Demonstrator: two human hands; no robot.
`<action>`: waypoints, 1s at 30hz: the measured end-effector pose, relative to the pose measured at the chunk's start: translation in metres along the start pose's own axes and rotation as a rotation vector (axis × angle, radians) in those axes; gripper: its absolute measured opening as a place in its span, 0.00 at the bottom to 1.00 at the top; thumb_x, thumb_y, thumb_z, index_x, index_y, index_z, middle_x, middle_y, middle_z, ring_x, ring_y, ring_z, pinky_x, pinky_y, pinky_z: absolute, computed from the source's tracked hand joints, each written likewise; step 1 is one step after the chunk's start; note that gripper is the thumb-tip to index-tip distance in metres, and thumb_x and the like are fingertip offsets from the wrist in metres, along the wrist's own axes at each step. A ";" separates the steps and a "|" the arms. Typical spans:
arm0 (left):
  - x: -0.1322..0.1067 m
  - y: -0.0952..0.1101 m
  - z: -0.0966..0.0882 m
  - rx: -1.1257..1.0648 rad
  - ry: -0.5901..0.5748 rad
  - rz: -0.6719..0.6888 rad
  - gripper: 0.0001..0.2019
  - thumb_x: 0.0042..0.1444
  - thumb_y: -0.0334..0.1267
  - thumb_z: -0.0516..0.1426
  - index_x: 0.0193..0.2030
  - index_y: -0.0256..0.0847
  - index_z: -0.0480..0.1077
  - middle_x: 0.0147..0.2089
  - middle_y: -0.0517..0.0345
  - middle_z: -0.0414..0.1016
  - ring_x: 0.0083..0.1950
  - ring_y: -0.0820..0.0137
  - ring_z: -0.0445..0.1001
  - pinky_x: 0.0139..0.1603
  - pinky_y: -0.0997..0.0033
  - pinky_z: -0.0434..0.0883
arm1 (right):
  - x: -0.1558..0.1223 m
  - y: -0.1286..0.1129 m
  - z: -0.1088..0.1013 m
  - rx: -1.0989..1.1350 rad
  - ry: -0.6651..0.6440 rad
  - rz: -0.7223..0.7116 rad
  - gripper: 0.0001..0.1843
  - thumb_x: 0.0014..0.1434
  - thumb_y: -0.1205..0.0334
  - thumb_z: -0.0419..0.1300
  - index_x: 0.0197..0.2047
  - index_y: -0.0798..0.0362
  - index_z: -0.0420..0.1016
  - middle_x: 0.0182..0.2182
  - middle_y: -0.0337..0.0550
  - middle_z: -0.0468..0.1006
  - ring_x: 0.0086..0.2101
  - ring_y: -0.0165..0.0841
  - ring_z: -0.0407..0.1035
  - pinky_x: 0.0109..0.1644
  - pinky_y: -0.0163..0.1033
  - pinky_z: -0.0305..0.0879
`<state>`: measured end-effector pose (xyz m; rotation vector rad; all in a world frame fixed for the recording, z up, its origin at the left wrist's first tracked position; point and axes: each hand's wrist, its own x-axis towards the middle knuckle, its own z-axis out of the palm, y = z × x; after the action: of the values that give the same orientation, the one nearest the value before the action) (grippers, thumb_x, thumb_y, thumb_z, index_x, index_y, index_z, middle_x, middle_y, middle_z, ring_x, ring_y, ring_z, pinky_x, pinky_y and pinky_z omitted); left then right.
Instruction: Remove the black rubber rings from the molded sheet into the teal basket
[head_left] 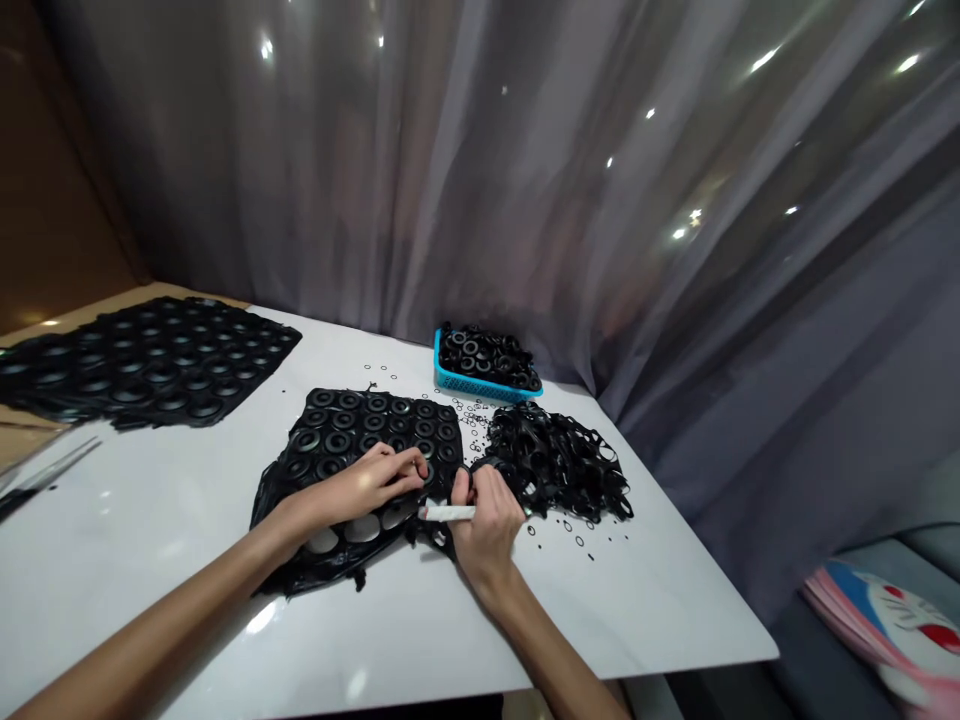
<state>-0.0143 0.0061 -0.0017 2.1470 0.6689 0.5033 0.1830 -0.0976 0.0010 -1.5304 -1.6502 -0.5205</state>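
A black rubber sheet [390, 420] moulded with rows of rings lies on the white table in front of me. Several round holes show along its near edge. My left hand [386, 472] rests over the sheet's right part, its fingers curled and pinching at a ring there. At the right edge of the sheet, my right hand [487, 520] is closed round a white pen-like stick [448, 513], which points left. Its thumb and forefinger also press together by some black rubber; exactly what they pinch is hidden.
A blue basket [487, 387] of black rings stands at the back. Right of my hands lies a heap of holed rubber scrap [562, 460], with small rings scattered round it. Another ringed sheet [165, 360] and scissors [49, 475] lie left. A grey curtain [450, 180] hangs behind.
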 end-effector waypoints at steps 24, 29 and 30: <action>-0.005 0.035 0.003 -0.023 0.224 0.062 0.12 0.73 0.49 0.54 0.49 0.46 0.73 0.52 0.53 0.79 0.54 0.59 0.76 0.60 0.58 0.72 | 0.258 0.117 0.070 -0.310 -0.366 0.174 0.14 0.76 0.59 0.54 0.50 0.55 0.79 0.53 0.54 0.72 0.41 0.36 0.72 0.41 0.39 0.58; -0.003 0.029 -0.009 0.141 0.417 0.140 0.21 0.75 0.47 0.50 0.71 0.52 0.63 0.78 0.49 0.59 0.76 0.54 0.59 0.77 0.45 0.62 | 0.270 0.125 0.074 -0.318 -0.489 0.125 0.13 0.72 0.63 0.58 0.42 0.59 0.82 0.55 0.62 0.73 0.48 0.42 0.73 0.49 0.43 0.63; -0.003 0.028 -0.011 0.166 0.432 0.148 0.24 0.75 0.45 0.50 0.75 0.52 0.57 0.79 0.48 0.56 0.76 0.54 0.59 0.77 0.43 0.61 | 0.269 0.125 0.073 -0.310 -0.498 0.116 0.14 0.73 0.61 0.58 0.43 0.59 0.82 0.55 0.63 0.73 0.49 0.43 0.72 0.50 0.44 0.64</action>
<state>-0.0148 -0.0043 0.0262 2.2731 0.8110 1.0437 0.2986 0.1490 0.1397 -2.0994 -1.8944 -0.3605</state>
